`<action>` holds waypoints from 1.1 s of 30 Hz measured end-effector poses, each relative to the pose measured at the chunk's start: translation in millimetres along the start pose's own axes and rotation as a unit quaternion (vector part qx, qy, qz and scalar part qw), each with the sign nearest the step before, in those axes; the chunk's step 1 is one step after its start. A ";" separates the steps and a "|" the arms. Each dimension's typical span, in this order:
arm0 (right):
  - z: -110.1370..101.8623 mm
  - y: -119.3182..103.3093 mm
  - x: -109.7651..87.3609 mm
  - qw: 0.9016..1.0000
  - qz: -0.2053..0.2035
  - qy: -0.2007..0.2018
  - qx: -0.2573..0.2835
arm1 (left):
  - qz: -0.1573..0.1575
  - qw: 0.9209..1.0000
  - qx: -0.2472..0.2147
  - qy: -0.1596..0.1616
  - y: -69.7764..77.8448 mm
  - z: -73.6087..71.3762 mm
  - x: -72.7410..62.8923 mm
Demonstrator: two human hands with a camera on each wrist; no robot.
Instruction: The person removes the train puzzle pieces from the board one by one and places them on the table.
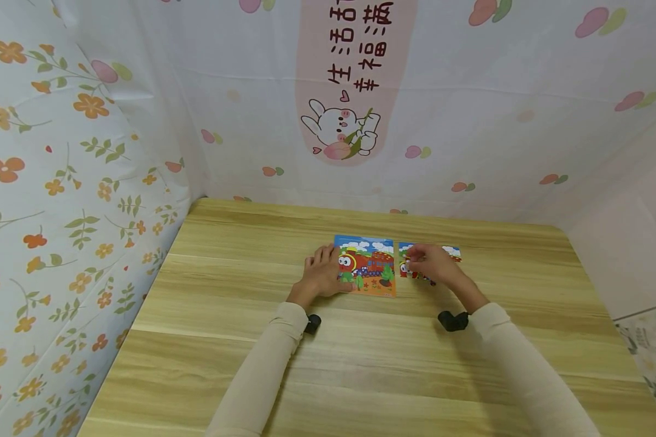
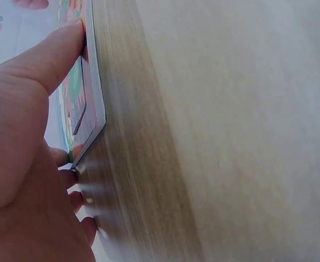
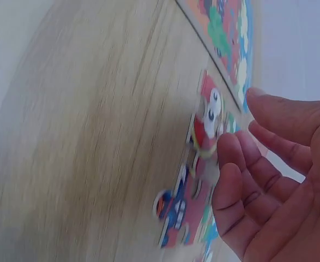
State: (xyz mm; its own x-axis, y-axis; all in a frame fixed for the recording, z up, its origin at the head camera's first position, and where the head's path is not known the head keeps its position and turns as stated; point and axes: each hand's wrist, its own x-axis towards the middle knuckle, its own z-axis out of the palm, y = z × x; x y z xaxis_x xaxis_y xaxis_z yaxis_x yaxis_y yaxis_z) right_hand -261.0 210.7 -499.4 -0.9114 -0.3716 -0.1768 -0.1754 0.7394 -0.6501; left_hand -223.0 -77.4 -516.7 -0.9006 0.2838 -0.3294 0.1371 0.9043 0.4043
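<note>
A jigsaw puzzle board with a red cartoon train lies flat on the table. My left hand rests at its left side. In the left wrist view, the thumb presses the board's near edge, while the other fingers lie around the corner. Just right of the board, joined puzzle pieces show part of a similar train with eyes. Over them hovers my right hand. Its fingers are loosely bent, the thumb stands apart, and no piece shows between them. That hand hides part of the pieces, which look blurred in the right wrist view.
Both lie toward the far side of a wood-grain table. A white patterned curtain hangs behind the table's far edge, and a flowered cloth borders its left side. Black wrist cameras sit at both cuffs.
</note>
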 end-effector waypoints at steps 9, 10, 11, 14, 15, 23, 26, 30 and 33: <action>14.1 -16.2 8.5 0.998 -0.028 -0.047 -0.022 | 0.001 1.000 -0.007 0.003 1.7 -2.0 -2.2; 15.8 -18.5 9.4 0.998 -0.029 -0.050 -0.028 | 0.000 1.000 -0.008 0.003 1.6 -2.0 -2.1; 17.4 -20.5 10.5 0.997 -0.034 -0.052 -0.041 | -0.002 1.000 -0.010 0.003 1.7 -2.0 -2.0; 20.5 -27.7 12.1 0.995 -0.040 -0.058 -0.069 | -0.005 1.000 -0.012 0.002 1.5 -1.9 -2.2; 21.4 -29.8 12.4 0.994 -0.037 -0.060 -0.081 | -0.006 1.000 -0.012 0.001 1.5 -1.7 -2.4; 26.6 -41.8 13.4 0.982 0.016 -0.091 -0.165 | -0.004 1.000 -0.005 0.003 0.9 -0.2 -0.8; 27.8 -44.4 15.0 0.980 0.019 -0.089 -0.177 | -0.004 1.000 -0.004 0.002 0.8 -0.3 -0.8; 29.9 -45.6 16.8 0.981 0.023 -0.082 -0.176 | -0.003 1.000 -0.006 0.002 1.0 -0.7 -0.4; 31.7 -46.0 17.2 0.982 0.028 -0.077 -0.172 | -0.005 1.000 -0.007 -0.006 0.8 1.1 2.3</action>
State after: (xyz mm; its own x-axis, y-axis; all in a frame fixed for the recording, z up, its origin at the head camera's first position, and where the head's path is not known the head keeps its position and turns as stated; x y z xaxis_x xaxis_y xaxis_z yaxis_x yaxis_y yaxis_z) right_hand -256.8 152.5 -496.0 -0.8608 -0.3854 -0.3324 -0.2660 0.8975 -0.3518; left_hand -224.5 -75.6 -518.0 -0.8969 0.2784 -0.3435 0.1223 0.9028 0.4123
